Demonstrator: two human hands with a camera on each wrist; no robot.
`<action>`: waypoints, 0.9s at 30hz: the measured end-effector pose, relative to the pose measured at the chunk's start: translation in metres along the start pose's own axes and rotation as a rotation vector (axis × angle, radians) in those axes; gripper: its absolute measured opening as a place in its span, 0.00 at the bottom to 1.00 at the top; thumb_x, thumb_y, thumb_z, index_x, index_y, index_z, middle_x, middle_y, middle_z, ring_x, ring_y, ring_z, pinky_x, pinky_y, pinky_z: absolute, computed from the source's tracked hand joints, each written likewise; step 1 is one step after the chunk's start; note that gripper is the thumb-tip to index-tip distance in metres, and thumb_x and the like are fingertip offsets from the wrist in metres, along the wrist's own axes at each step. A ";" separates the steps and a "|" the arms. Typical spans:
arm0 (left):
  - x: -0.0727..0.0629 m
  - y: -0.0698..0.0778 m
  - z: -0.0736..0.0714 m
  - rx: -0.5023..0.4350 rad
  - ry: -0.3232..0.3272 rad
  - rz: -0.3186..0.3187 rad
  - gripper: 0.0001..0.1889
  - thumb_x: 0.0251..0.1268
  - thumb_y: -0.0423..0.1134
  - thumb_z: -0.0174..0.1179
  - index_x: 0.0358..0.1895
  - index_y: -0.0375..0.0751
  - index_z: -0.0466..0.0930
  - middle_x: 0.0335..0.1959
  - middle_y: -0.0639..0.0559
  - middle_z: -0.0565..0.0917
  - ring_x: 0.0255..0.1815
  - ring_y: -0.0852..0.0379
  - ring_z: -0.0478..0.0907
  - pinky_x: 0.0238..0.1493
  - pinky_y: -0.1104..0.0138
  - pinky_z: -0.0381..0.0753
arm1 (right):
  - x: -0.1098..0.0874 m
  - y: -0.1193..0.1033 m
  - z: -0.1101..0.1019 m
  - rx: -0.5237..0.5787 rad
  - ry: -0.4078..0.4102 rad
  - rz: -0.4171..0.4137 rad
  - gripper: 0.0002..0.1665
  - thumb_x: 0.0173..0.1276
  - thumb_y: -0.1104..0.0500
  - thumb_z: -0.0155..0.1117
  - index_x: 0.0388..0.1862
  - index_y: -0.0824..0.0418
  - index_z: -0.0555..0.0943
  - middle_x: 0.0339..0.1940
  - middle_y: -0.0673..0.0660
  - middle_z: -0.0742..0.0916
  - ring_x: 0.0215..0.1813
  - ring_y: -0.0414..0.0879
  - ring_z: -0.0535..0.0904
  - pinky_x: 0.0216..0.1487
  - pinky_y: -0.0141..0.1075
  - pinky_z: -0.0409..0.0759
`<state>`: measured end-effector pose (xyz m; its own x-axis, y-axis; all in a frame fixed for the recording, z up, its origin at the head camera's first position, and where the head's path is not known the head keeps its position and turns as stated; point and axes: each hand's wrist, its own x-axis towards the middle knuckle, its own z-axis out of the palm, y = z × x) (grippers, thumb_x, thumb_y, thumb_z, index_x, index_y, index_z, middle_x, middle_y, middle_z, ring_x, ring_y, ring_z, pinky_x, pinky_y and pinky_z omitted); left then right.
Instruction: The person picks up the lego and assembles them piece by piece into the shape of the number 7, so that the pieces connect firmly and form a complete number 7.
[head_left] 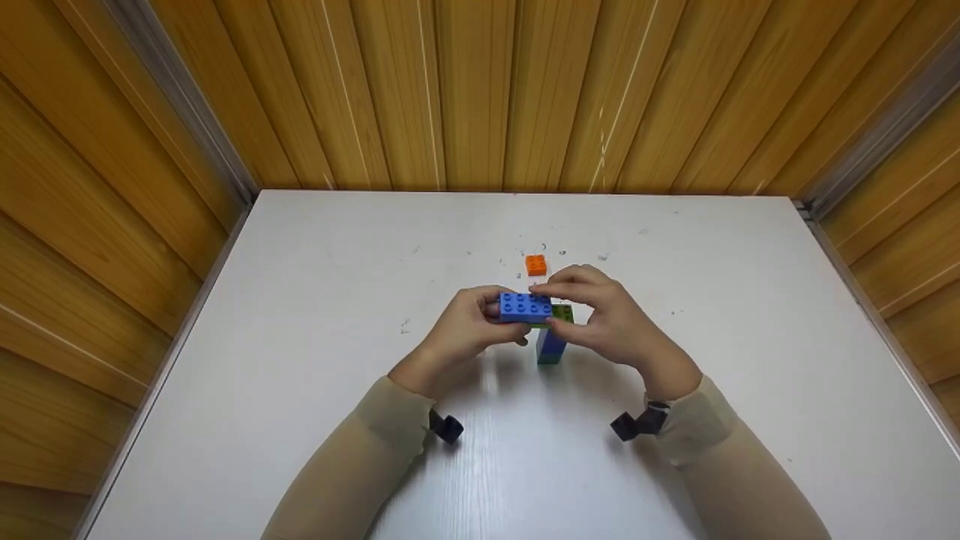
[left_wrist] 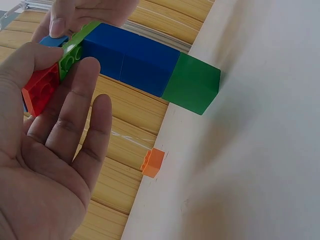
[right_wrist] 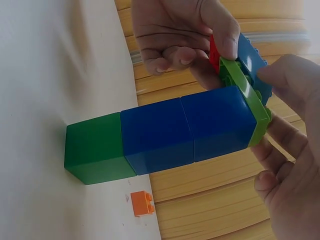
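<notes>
A tower of toy building bricks stands on the table, with a green brick (right_wrist: pixel 97 152) at the bottom and two blue bricks (right_wrist: pixel 157 137) above it. Across its top lies a thin light green brick (left_wrist: pixel 72 57), jutting out to the left. A studded blue brick (head_left: pixel 525 306) sits over that overhang, with a red brick (left_wrist: pixel 42 89) under its left end. My left hand (head_left: pixel 472 322) pinches the red brick between thumb and index finger, other fingers loosely extended. With thumb and index finger my right hand (head_left: pixel 607 319) grips the upper blue brick from the right.
A small orange brick (head_left: pixel 535 265) lies on the white table (head_left: pixel 337 285) beyond the tower. Wood-look panel walls (head_left: pixel 480 97) border the table at the back and both sides. Dark marks dot the surface around the orange brick.
</notes>
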<state>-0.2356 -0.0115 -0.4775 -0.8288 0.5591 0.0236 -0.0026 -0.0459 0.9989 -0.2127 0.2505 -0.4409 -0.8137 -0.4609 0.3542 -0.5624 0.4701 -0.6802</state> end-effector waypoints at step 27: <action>-0.005 0.019 0.004 -0.246 0.021 -0.180 0.20 0.87 0.43 0.65 0.62 0.26 0.88 0.52 0.41 0.97 0.42 0.58 0.97 0.57 0.60 0.96 | 0.004 0.016 0.011 -0.165 0.084 -0.427 0.30 0.58 0.72 0.89 0.61 0.63 0.93 0.55 0.61 0.96 0.54 0.58 0.95 0.69 0.18 0.80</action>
<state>-0.2298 -0.0117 -0.4586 -0.8142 0.5591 -0.1564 -0.2838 -0.1482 0.9474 -0.2236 0.2481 -0.4573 -0.5093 -0.5798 0.6360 -0.8601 0.3683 -0.3529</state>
